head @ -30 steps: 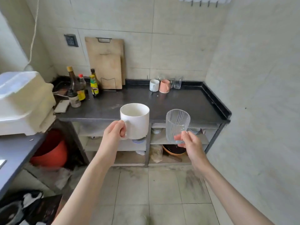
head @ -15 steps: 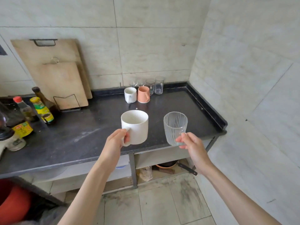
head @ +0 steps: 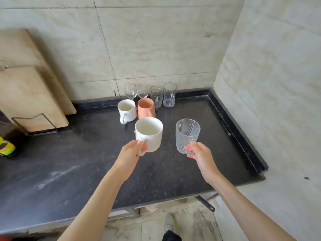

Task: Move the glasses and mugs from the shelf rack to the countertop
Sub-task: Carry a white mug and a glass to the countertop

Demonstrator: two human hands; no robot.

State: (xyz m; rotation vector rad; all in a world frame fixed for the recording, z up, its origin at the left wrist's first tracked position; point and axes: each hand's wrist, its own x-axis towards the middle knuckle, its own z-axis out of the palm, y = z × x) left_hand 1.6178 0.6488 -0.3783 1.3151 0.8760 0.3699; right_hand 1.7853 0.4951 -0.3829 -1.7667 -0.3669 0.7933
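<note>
My left hand (head: 129, 157) grips the handle of a large white mug (head: 149, 134), held upright above the dark countertop (head: 69, 164). My right hand (head: 199, 153) holds a clear ribbed glass mug (head: 187, 134) by its handle, also upright over the counter. At the back of the counter stand a small white mug (head: 126, 110), a pink mug (head: 145, 108), two wine glasses (head: 130, 90) and two clear glass mugs (head: 168, 97). The shelf rack below the counter is hidden.
Wooden cutting boards (head: 29, 87) lean against the wall at the left in a wire stand. A bottle with a yellow label (head: 7, 146) stands at the left edge. A tiled wall (head: 269, 84) closes the right side. A pan handle (head: 205, 204) pokes out under the counter.
I have stepped closer and both hands have carried the white mug and the ribbed glass forward, from in front of the counter's edge to above its surface.
</note>
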